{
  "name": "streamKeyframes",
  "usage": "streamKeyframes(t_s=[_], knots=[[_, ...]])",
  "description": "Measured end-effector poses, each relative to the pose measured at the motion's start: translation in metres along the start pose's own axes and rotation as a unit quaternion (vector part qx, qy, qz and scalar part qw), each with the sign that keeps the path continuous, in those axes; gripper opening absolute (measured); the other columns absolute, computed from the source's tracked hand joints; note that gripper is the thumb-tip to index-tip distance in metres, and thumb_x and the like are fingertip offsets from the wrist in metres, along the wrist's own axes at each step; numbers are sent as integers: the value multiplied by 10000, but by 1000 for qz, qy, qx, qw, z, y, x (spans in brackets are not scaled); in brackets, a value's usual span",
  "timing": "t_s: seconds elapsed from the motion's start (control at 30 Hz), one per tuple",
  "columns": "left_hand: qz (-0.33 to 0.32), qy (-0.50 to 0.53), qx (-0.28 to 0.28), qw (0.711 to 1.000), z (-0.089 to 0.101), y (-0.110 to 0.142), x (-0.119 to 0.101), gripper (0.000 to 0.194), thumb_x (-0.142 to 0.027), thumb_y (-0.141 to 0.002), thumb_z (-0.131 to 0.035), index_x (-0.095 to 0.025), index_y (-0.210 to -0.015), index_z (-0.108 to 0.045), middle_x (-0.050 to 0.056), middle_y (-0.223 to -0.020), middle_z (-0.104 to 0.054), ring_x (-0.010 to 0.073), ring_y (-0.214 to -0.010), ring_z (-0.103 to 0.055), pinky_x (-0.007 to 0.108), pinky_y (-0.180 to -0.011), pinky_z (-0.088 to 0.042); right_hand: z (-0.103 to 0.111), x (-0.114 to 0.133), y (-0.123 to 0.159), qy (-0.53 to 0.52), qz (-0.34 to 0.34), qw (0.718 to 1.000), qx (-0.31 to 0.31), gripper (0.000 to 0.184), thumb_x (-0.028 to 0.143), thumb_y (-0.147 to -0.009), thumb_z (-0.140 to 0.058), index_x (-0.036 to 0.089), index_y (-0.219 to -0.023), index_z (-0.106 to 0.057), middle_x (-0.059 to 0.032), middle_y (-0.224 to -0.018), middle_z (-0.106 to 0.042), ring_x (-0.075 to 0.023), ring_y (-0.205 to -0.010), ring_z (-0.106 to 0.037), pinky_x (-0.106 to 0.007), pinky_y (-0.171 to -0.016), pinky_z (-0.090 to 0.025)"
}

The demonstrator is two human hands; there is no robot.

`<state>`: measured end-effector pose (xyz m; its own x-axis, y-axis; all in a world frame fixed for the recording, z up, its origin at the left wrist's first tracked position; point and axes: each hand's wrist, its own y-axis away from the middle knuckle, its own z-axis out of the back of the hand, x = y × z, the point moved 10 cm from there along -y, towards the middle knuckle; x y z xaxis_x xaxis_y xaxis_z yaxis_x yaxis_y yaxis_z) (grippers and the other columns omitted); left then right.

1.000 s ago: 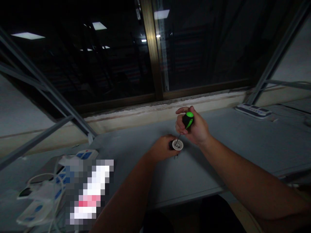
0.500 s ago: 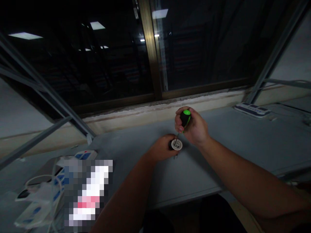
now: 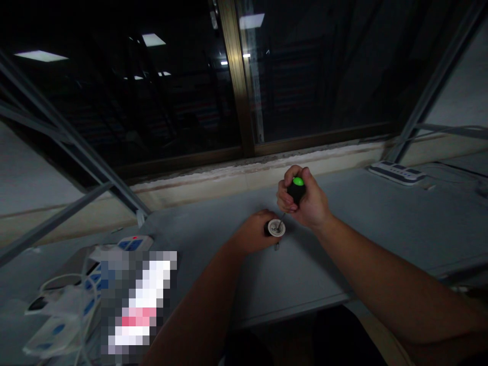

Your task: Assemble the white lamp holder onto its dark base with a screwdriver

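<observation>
My right hand [image 3: 307, 198] is wrapped round the black handle of a screwdriver [image 3: 296, 191] with a green end cap. The thin shaft slants down and left, and its tip is inside the pale open face of a round, dark-bodied lamp holder [image 3: 276, 228]. Just above the table, the fingers of my left hand [image 3: 253, 233] are closed round the side of this lamp holder, its open face tilted up. A small metal piece [image 3: 276, 246] shows just below it; whether it is attached, I cannot tell.
On the left of the grey table [image 3: 198, 254] lie power strips [image 3: 57, 330] with white cables and plastic. Another power strip [image 3: 396, 173] lies at the back right. A window [image 3: 171, 101] and slanting metal frame legs [image 3: 91, 152] stand behind.
My right hand has shifted slightly right with the screwdriver, whose shaft leans more. Its tip has moved from the left to the right inside the lamp holder. My left hand has barely moved.
</observation>
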<state>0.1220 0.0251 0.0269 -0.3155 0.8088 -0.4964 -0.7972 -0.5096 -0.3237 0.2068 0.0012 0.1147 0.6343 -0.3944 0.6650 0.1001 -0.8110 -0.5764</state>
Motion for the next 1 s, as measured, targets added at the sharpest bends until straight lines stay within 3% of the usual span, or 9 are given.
streamKeyframes(t_s=[0.17, 0.33, 0.43, 0.57, 0.67, 0.73, 0.83, 0.9, 1.0], knots=[[3, 5, 1, 1000, -1, 0, 1, 185, -291, -811, -743, -163, -922, -671, 67, -904, -690, 198, -820, -639, 307, -732, -479, -1, -1, 0, 16, 3, 1000, 12, 456, 686, -956, -517, 250, -862, -419, 83, -541, -446, -57, -398, -239, -180, -395, -208], [30, 18, 3, 999, 1, 2, 3, 216, -310, -822, -742, -159, -955, -663, 60, -894, -694, 196, -793, -648, 300, -700, -486, -9, 0, 4, 45, 42, 997, 55, 373, 617, -974, -567, 301, -982, -369, 95, -652, -539, -61, -403, -299, -181, -398, -258], [49, 15, 1, 999, 3, 3, 5, 217, -311, -823, -749, -153, -936, -652, 57, -878, -694, 186, -773, -644, 286, -675, -477, -5, 3, 2, 59, 77, 994, 56, 294, 509, -981, -610, 291, -977, -413, 64, -838, -599, -61, -446, -460, -216, -420, -366], [67, 13, -6, 998, 6, 5, 9, 238, -305, -799, -784, -156, -938, -660, 64, -892, -702, 186, -785, -651, 279, -670, -477, 10, 6, -6, 64, 92, 994, 20, 289, 488, -938, -674, 216, -903, -586, 1, -941, -578, -115, -709, -652, -283, -605, -512], [84, 23, 2, 996, 5, 7, 15, 264, -325, -804, -790, -162, -974, -670, 68, -909, -716, 190, -797, -667, 279, -674, -493, 12, -3, -9, 33, 19, 999, 18, 365, 539, -965, -611, 196, -840, -593, 1, -757, -579, -124, -643, -613, -279, -587, -482], [89, 29, 9, 996, 3, 8, 16, 253, -336, -814, -782, -164, -963, -671, 67, -902, -720, 188, -787, -670, 279, -669, -496, 7, -7, -7, 1, -20, 1000, 19, 391, 570, -966, -587, 213, -814, -537, 40, -588, -515, -103, -491, -493, -253, -510, -419], [90, 28, -1, 996, 5, 8, 15, 253, -337, -805, -788, -164, -946, -668, 63, -888, -718, 186, -779, -667, 280, -669, -493, 0, -2, -3, -29, -17, 999, 17, 421, 666, -965, -528, 259, -879, -461, 105, -453, -396, -84, -361, -274, -219, -429, -306], [83, 22, -5, 996, 7, 7, 13, 252, -334, -800, -791, -163, -935, -665, 59, -879, -711, 184, -776, -660, 280, -672, -488, 1, 2, -2, -23, 11, 1000, 6, 495, 759, -915, -531, 280, -912, -405, 113, -493, -434, -82, -363, -263, -211, -421, -291], [76, 18, 1, 997, 6, 6, 10, 240, -332, -810, -778, -162, -934, -663, 55, -874, -700, 180, -769, -650, 274, -662, -478, 9, 8, -3, 14, 55, 998, -22, 577, 698, -796, -742, 277, -897, -361, 82, -756, -579, -86, -456, -444, -217, -432, -358]])
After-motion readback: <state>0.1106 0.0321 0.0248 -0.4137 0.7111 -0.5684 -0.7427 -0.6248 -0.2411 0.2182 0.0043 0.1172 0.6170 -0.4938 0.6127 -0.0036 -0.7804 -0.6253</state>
